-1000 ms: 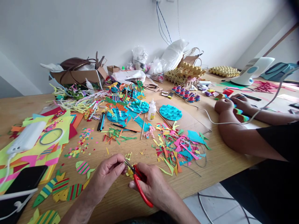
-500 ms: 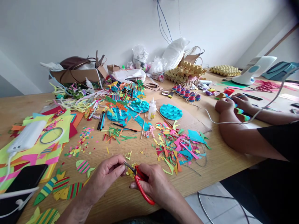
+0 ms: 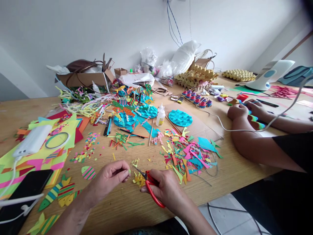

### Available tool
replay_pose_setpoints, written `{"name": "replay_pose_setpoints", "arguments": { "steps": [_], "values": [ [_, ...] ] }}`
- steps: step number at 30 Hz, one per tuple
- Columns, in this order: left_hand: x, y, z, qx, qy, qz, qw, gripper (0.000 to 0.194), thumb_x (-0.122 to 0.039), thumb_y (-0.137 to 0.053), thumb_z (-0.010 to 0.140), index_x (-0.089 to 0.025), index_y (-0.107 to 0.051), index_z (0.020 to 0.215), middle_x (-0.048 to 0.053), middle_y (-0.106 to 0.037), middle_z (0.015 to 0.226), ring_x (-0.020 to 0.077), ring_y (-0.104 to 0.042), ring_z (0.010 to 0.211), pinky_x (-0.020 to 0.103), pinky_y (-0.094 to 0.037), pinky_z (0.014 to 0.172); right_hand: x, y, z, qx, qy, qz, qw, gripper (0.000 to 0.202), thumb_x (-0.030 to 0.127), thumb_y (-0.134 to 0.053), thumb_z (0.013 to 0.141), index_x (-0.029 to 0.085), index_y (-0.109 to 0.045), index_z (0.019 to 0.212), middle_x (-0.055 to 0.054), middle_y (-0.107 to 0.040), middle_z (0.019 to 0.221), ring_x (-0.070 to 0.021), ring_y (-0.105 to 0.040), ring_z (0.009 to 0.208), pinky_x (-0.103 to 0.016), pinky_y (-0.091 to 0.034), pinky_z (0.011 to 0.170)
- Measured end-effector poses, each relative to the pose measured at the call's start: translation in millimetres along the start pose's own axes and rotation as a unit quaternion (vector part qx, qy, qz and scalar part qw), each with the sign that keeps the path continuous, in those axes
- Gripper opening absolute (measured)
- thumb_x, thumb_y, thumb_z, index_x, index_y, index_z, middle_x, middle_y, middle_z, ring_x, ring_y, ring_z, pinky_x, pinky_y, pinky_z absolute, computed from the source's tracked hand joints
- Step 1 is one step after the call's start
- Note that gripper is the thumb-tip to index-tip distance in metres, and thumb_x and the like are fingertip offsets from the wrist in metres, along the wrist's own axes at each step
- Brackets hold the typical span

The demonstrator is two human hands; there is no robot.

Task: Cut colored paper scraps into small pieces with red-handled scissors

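Scissors (image 3: 151, 193) now sit clear of our left hand (image 3: 110, 179) | right hand (image 3: 166, 186) grips them; left pinches a small greenish piece (image 3: 129, 170) just left of the scissors | striped fish (image 3: 88, 173), farther left, look cut out; remainder unclear

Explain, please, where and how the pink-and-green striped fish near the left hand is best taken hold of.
I would pinch the striped fish at its green head, from the left. It looks thin and lies flat, so one edge may need lifting first; the left hand hides its other end, while the head is uncovered.
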State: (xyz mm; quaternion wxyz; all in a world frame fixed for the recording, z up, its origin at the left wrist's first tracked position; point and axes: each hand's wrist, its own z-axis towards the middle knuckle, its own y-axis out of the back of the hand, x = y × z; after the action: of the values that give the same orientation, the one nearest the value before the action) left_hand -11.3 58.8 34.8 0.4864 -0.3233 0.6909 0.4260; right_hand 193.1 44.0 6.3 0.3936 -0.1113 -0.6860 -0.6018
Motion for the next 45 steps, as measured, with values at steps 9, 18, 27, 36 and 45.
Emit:
{"name": "replay_pose_setpoints", "arguments": {
  "steps": [9, 18, 27, 36, 45],
  "values": [
    [25.9, 104.2, -20.0, -0.198, 0.093, 0.399, 0.891, 0.018, -0.028, -0.043, 0.075, -0.021, -0.052, 0.061, -0.003, -0.054, 0.059, 0.0165, -0.052, 0.06, 0.023, -0.036, 0.057, -27.4, -4.2, -16.3, 0.033, -0.065, -0.027, 0.997, 0.028, 0.041, -0.05, 0.078, 0.021, -0.041, 0.061, -0.001, -0.055, 0.058, -0.0147, -0.047, 0.052, -0.023, -0.028, 0.049],
    [56.4, 133.7, -16.7, -0.203, 0.146, 0.438, 0.863, 0.02, -0.02, -0.046, 0.072, -0.021, -0.047, 0.051, -0.005, -0.047, 0.049, 0.0144, -0.045, 0.052, 0.021, -0.026, 0.05, -40.8, 2.1, -23.8, 0.018, -0.082, -0.03, 0.996, 0.031, 0.045, -0.047, 0.079, 0.022, -0.04, 0.06, -0.001, -0.053, 0.054, -0.0146, -0.046, 0.05, -0.023, -0.031, 0.047],
    [55.3, 137.6, -14.4, -0.228, 0.157, 0.44, 0.854, 0.012, -0.017, -0.048, 0.071, -0.021, -0.056, 0.064, -0.004, -0.057, 0.054, 0.0159, -0.052, 0.055, 0.02, -0.028, 0.049, -37.1, 10.6, -23.8, 0.062, -0.123, -0.113, 0.984, 0.019, 0.034, -0.05, 0.078, 0.02, -0.048, 0.065, -0.004, -0.06, 0.062, -0.017, -0.053, 0.056, -0.024, -0.03, 0.051],
    [27.9, 86.4, -16.9, -0.231, 0.056, 0.388, 0.89, 0.007, -0.027, -0.055, 0.071, -0.025, -0.061, 0.07, -0.007, -0.07, 0.063, 0.0178, -0.065, 0.062, 0.019, -0.044, 0.058, -28.1, 19.2, -26.0, 0.044, -0.138, -0.114, 0.983, 0.014, 0.013, -0.044, 0.076, 0.018, -0.054, 0.068, -0.003, -0.063, 0.067, -0.0139, -0.052, 0.057, -0.021, -0.027, 0.049],
    [16.6, 5.4, -10.7, -0.118, -0.232, 0.385, 0.885, 0.024, -0.018, -0.045, 0.078, -0.029, -0.064, 0.085, -0.004, -0.076, 0.078, 0.0146, -0.072, 0.068, 0.012, -0.053, 0.063, -72.2, 77.0, -14.6, -0.159, -0.205, -0.181, 0.949, 0.012, 0.024, -0.044, 0.079, 0.018, -0.052, 0.072, -0.002, -0.058, 0.06, -0.0152, -0.051, 0.053, -0.021, -0.028, 0.047]
  ]
}}
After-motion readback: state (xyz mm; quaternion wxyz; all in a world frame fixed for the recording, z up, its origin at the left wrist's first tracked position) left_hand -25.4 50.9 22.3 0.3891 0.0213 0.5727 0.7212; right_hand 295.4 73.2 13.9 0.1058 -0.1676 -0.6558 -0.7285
